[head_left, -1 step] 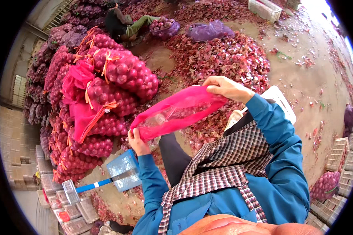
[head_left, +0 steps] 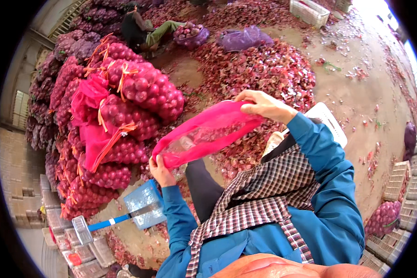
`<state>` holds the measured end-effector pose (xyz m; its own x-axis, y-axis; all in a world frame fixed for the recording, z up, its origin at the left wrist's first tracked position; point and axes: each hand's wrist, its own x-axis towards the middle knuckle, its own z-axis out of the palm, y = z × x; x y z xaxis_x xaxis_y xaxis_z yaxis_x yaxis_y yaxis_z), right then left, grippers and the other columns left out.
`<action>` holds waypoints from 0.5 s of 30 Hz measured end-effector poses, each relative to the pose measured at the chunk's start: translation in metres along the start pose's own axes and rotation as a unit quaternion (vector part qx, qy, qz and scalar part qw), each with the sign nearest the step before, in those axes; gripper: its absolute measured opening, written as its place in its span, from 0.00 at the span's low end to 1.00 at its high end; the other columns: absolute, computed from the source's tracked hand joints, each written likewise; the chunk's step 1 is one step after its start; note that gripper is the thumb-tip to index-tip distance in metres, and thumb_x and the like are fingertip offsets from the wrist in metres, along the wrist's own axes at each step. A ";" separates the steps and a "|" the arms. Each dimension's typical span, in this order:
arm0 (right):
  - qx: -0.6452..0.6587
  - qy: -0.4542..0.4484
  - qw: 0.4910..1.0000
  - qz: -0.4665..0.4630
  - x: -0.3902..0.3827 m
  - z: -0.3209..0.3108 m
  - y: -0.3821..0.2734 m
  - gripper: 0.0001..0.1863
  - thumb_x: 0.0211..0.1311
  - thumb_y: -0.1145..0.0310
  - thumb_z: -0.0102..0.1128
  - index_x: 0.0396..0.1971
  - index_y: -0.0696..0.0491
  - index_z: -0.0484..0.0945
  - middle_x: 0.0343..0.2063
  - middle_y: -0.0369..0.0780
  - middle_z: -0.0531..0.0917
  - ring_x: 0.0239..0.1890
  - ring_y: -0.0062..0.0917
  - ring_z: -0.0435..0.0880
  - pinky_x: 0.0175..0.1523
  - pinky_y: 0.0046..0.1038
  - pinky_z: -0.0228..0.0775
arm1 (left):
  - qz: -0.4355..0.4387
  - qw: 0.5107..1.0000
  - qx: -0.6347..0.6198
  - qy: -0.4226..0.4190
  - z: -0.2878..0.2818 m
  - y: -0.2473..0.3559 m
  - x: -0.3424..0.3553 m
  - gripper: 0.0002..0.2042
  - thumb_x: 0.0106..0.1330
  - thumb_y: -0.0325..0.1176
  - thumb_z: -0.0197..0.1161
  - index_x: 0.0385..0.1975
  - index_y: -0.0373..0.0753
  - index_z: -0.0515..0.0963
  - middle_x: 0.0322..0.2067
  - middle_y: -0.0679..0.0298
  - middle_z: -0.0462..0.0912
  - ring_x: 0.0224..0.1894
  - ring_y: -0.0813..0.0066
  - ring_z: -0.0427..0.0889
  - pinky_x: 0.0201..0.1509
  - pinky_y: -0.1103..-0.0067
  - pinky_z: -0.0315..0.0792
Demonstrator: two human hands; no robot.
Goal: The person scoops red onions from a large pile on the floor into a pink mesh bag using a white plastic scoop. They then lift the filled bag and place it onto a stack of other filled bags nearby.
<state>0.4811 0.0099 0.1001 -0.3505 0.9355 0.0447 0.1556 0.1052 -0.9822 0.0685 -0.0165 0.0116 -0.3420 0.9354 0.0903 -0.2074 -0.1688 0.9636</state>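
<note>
A bright pink mesh bag is stretched between my two hands, its mouth spread wide. My left hand pinches the rim at the near left end. At the far right end my right hand grips the rim, thumb over the edge. Through the opening and mesh some of the floor shows, and I make out no onions in the bag. To the left, filled pink mesh bags of red onions are stacked high, tied with orange strings. Loose pink mesh bags lie draped over that stack.
A blue platform scale stands by my left forearm. Beyond the bag spreads a heap of onion skins with a purple sack on it. Another person sits far left near a purple sack of onions. Crates stand right.
The whole view has shifted slightly, so things sit a little further left. Both hands keep the same hold on the mesh bag.
</note>
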 end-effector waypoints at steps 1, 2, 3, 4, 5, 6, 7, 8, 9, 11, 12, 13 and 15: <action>-0.013 0.010 1.000 -0.026 0.002 0.004 -0.004 0.19 0.58 0.64 0.62 0.47 0.57 0.73 0.37 0.38 0.80 0.40 0.21 0.76 0.46 0.25 0.70 | 0.011 1.000 0.001 0.025 -0.003 -0.003 -0.003 0.07 0.69 0.33 0.55 0.40 0.37 0.73 0.36 0.64 0.80 0.37 0.76 0.80 0.38 0.78 0.77; -0.025 0.002 1.000 -0.009 0.003 0.007 -0.009 0.26 0.52 0.64 0.64 0.50 0.56 0.70 0.36 0.39 0.79 0.40 0.21 0.75 0.47 0.26 0.68 | -0.020 0.999 -0.017 0.040 -0.003 -0.003 -0.004 0.09 0.70 0.34 0.54 0.43 0.37 0.73 0.38 0.64 0.80 0.38 0.74 0.81 0.40 0.77 0.77; -0.055 0.024 0.998 -0.015 0.001 0.010 -0.012 0.24 0.52 0.66 0.64 0.49 0.56 0.70 0.34 0.40 0.79 0.39 0.24 0.77 0.46 0.28 0.69 | -0.052 0.997 -0.034 0.055 -0.003 -0.003 -0.005 0.11 0.70 0.36 0.53 0.45 0.36 0.73 0.39 0.63 0.80 0.39 0.72 0.81 0.41 0.76 0.77; -0.080 0.045 0.995 -0.024 -0.001 0.014 -0.015 0.22 0.52 0.68 0.64 0.47 0.56 0.71 0.33 0.42 0.79 0.37 0.27 0.78 0.45 0.29 0.70 | -0.079 0.995 -0.060 0.021 -0.003 -0.004 -0.006 0.15 0.71 0.40 0.52 0.48 0.36 0.73 0.42 0.62 0.80 0.42 0.70 0.80 0.45 0.74 0.77; -0.105 0.065 0.992 -0.034 -0.002 0.016 -0.016 0.20 0.51 0.69 0.64 0.45 0.57 0.71 0.31 0.43 0.80 0.36 0.30 0.80 0.43 0.31 0.71 | -0.113 0.990 -0.079 0.003 -0.001 -0.007 -0.009 0.16 0.71 0.41 0.51 0.49 0.35 0.73 0.43 0.61 0.79 0.43 0.70 0.80 0.46 0.73 0.76; -0.162 0.095 0.981 -0.048 -0.001 0.016 -0.011 0.19 0.53 0.69 0.63 0.44 0.57 0.71 0.33 0.45 0.80 0.37 0.34 0.80 0.44 0.32 0.71 | -0.146 0.984 -0.098 -0.015 0.002 -0.011 -0.013 0.17 0.71 0.42 0.51 0.49 0.35 0.72 0.43 0.61 0.79 0.44 0.69 0.80 0.47 0.73 0.76; -0.221 0.126 0.965 -0.063 0.002 0.016 -0.001 0.18 0.54 0.69 0.62 0.43 0.57 0.71 0.34 0.47 0.80 0.39 0.37 0.80 0.44 0.34 0.71 | -0.178 0.976 -0.119 -0.035 0.007 -0.014 -0.014 0.17 0.71 0.42 0.51 0.50 0.35 0.72 0.44 0.61 0.79 0.44 0.69 0.79 0.48 0.72 0.76; -0.283 0.162 0.943 -0.073 0.000 0.009 0.003 0.16 0.55 0.69 0.61 0.43 0.57 0.71 0.35 0.50 0.80 0.40 0.41 0.80 0.44 0.35 0.72 | -0.198 0.972 -0.102 -0.069 0.013 -0.019 -0.016 0.19 0.71 0.44 0.50 0.50 0.35 0.73 0.44 0.61 0.78 0.45 0.69 0.78 0.49 0.72 0.74; -0.265 0.169 0.947 -0.061 0.000 0.004 0.004 0.15 0.57 0.67 0.61 0.41 0.58 0.71 0.34 0.51 0.80 0.38 0.46 0.80 0.42 0.39 0.71 | -0.186 0.976 -0.067 -0.090 0.017 -0.022 -0.021 0.17 0.72 0.43 0.50 0.47 0.35 0.74 0.42 0.62 0.79 0.42 0.72 0.78 0.46 0.75 0.74; -0.243 0.174 0.953 -0.057 0.001 0.003 -0.001 0.17 0.57 0.66 0.61 0.42 0.58 0.71 0.32 0.51 0.80 0.37 0.46 0.80 0.41 0.39 0.72 | -0.159 0.979 -0.004 -0.125 0.035 -0.012 -0.039 0.14 0.72 0.40 0.50 0.41 0.35 0.76 0.37 0.65 0.80 0.36 0.76 0.78 0.40 0.79 0.74; -0.248 0.181 0.950 -0.059 0.003 0.002 0.002 0.17 0.57 0.65 0.61 0.42 0.58 0.72 0.31 0.51 0.81 0.37 0.45 0.81 0.41 0.39 0.72 | -0.164 0.977 -0.010 -0.137 0.034 -0.014 -0.042 0.13 0.72 0.40 0.50 0.40 0.35 0.76 0.36 0.65 0.80 0.35 0.77 0.78 0.40 0.79 0.74; -0.237 0.174 0.954 -0.055 0.006 0.004 0.000 0.17 0.57 0.64 0.61 0.42 0.58 0.72 0.32 0.52 0.81 0.37 0.45 0.81 0.40 0.39 0.72 | -0.168 0.975 -0.017 -0.146 0.029 -0.016 -0.044 0.13 0.72 0.39 0.50 0.38 0.35 0.75 0.35 0.65 0.80 0.35 0.77 0.78 0.39 0.79 0.74; -0.240 0.173 0.952 -0.072 0.004 0.004 0.001 0.18 0.57 0.63 0.61 0.43 0.58 0.71 0.31 0.52 0.81 0.36 0.45 0.81 0.40 0.39 0.72 | -0.189 0.962 -0.050 -0.190 0.029 -0.012 -0.047 0.11 0.72 0.37 0.51 0.38 0.35 0.76 0.33 0.66 0.80 0.34 0.78 0.78 0.39 0.80 0.74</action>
<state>0.4764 0.0128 0.0983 -0.0874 0.9460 0.3122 0.5627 0.3055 -0.7682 0.1142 -0.0496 0.0030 0.1318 0.9785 -0.1588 -0.3447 0.1955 0.9181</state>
